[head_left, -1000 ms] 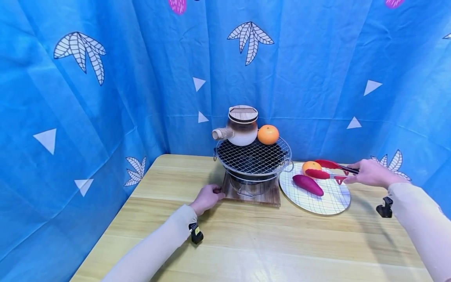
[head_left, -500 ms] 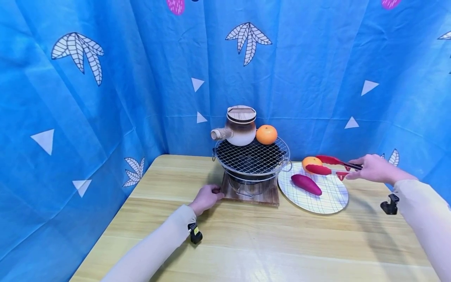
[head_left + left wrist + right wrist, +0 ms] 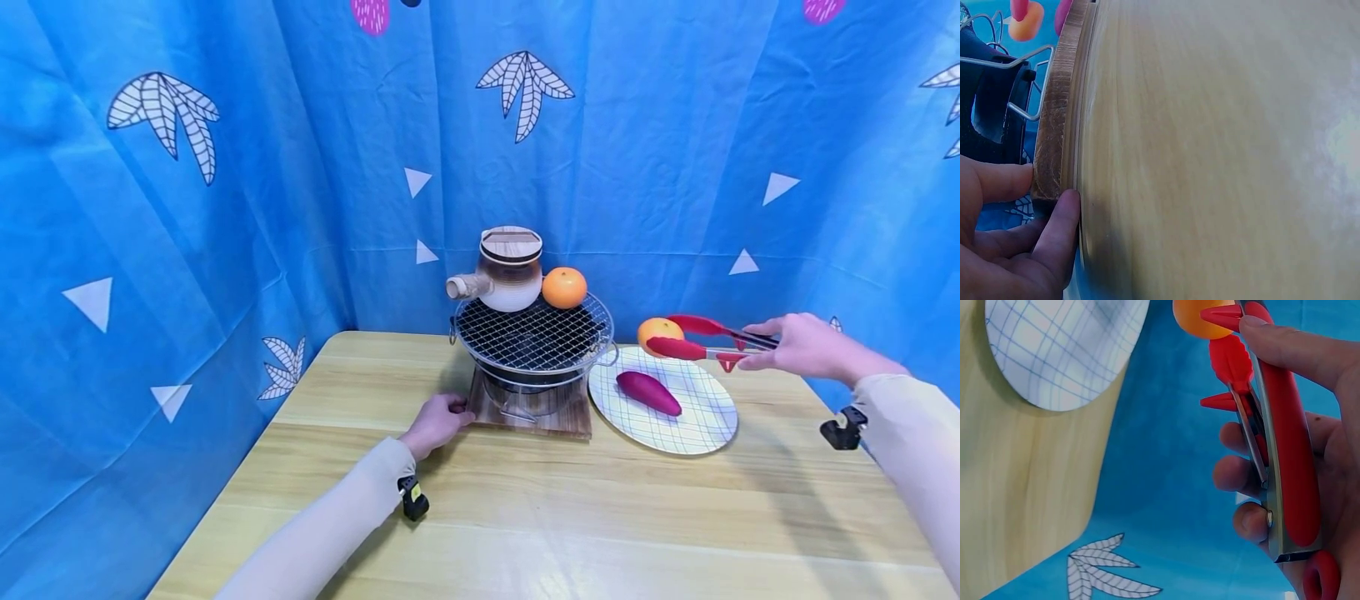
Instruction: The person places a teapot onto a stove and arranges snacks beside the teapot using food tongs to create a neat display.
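My right hand grips a pair of red-tipped tongs. Between the tong tips is an orange, held above the far side of a checked white plate. A purple sweet potato lies on that plate. In the right wrist view my thumb and fingers wrap the red handles, and part of the orange shows at the top. My left hand pinches the left corner of a wooden board, thumb on its top face in the left wrist view. A small round grill stands on the board.
On the grill's wire rack sit a side-handled teapot with a wooden lid and a second orange. The wooden table ends at a blue curtain behind and to the left.
The tongs have lifted the orange up from the plate, and my right hand has risen slightly with them. The left hand keeps its hold on the board. The head view has shifted a little.
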`<state>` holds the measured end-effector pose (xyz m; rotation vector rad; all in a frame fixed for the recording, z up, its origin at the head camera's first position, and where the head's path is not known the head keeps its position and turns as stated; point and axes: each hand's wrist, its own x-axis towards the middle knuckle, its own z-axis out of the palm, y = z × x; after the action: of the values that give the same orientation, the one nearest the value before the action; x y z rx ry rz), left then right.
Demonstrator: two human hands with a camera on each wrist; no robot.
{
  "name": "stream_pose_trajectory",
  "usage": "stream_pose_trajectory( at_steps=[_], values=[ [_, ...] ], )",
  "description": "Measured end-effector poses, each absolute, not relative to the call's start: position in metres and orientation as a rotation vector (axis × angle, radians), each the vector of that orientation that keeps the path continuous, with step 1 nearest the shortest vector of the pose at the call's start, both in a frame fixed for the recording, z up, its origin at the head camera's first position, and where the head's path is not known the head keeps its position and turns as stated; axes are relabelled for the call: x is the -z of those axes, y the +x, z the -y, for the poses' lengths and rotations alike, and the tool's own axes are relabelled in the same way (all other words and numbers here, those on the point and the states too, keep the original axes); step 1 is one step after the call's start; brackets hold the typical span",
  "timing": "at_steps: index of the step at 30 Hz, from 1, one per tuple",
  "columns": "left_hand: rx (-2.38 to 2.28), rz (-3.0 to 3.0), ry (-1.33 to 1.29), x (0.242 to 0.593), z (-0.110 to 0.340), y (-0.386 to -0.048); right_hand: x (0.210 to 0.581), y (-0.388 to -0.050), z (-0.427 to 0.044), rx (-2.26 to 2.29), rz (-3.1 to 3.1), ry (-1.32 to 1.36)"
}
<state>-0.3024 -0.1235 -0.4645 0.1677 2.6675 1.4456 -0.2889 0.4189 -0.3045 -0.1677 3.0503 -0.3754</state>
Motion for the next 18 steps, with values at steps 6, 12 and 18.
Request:
stream_pose_trajectory(
  at_steps=[6,12,18],
  values=[
    [-1.452,-2.672,0.168,0.465,0.123,-0.302,0.291,-0.284,-0.414,0.379,-3.070,-0.195],
    [-1.451,-2.681,0.168,0.465,0.123,-0.302,0.279,-0.278,-0.409,0.392,-3.075,-0.189],
    [-1.453,-2.672,0.169,0.468,0.124,-0.304,0.268,-0.270,-0.406,0.389,-3.093,-0.196]
  ],
)
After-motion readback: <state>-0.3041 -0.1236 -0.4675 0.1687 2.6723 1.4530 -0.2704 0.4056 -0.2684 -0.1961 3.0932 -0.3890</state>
